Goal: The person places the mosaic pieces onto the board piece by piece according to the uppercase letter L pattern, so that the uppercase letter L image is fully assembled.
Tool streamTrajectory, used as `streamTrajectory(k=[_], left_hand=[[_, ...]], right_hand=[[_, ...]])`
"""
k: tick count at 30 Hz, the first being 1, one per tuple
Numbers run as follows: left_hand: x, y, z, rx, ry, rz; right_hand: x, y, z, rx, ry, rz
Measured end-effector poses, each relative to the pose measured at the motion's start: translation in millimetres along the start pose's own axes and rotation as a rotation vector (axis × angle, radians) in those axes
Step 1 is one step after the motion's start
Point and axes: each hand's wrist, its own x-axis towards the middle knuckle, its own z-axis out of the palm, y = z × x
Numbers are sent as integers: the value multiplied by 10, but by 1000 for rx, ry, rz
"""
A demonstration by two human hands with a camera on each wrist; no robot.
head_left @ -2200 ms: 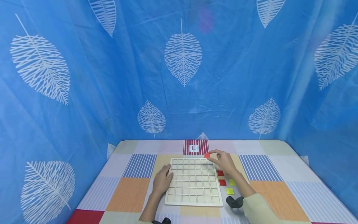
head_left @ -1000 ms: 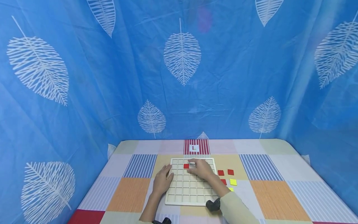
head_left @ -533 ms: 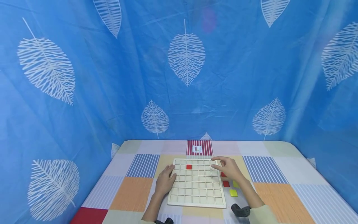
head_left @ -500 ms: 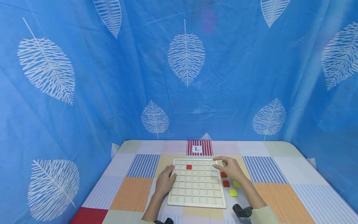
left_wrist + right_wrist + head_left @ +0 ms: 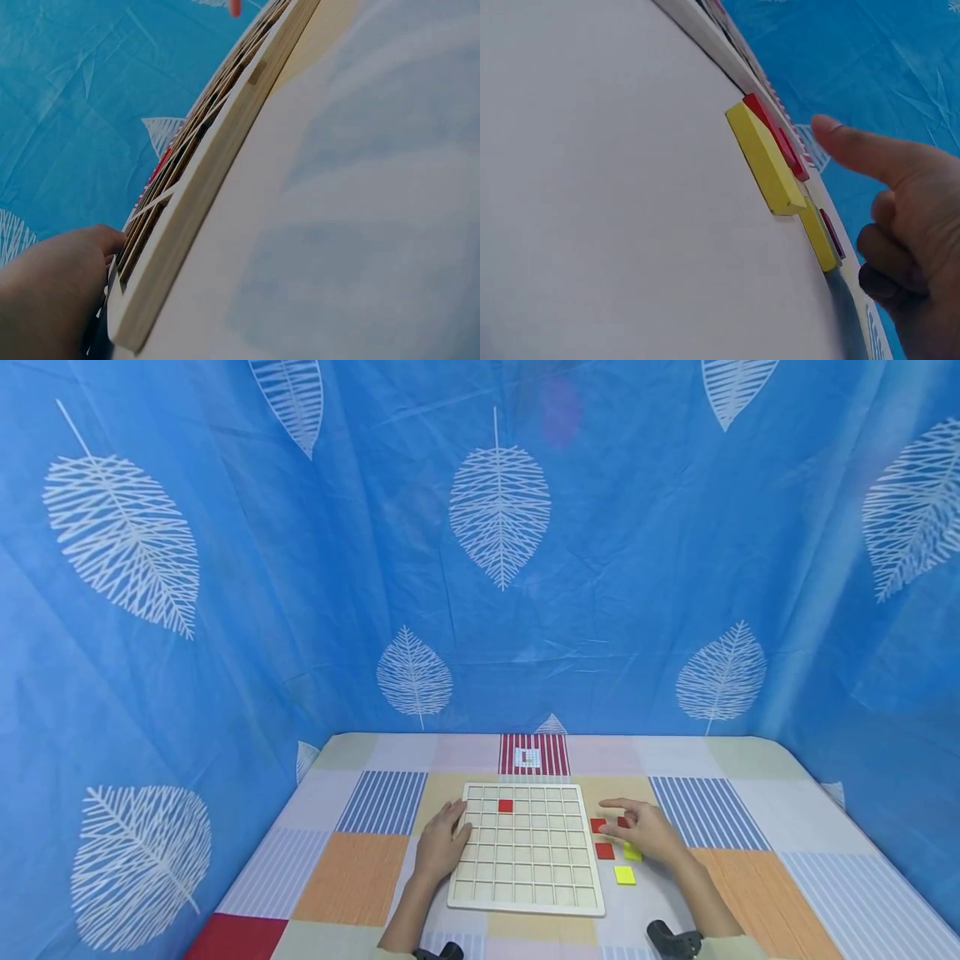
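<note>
The left hand (image 5: 441, 846) is touching the cream, rectangular gridded board (image 5: 525, 860). The right hand (image 5: 649, 832) is hovering, seemingly above flat, square red tiles (image 5: 604, 852).

There is room to pass above the middle and near rows of the board (image 5: 526, 853), between the left grip (image 5: 439, 847), blocking its left edge, and the right grip (image 5: 651, 832). Just right of the board, loose red tiles (image 5: 604, 851) and yellow tiles (image 5: 625, 876) obstruct the surface (image 5: 795, 818).

No words, numbers or brands can be read; the small white gridded card (image 5: 527, 757) at the far side of the surface (image 5: 813, 806) bears marks too tiny to make out.
</note>
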Motion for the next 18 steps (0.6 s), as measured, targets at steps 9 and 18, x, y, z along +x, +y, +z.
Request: streamTrajectory(k=[9,18], left_hand=[[2,2,2,-3,2,-3],[5,-5,6,-5,17,15]], right_hand=[[-29,79,70,-93,-4,25],[-12,103,90,-76,20,43]])
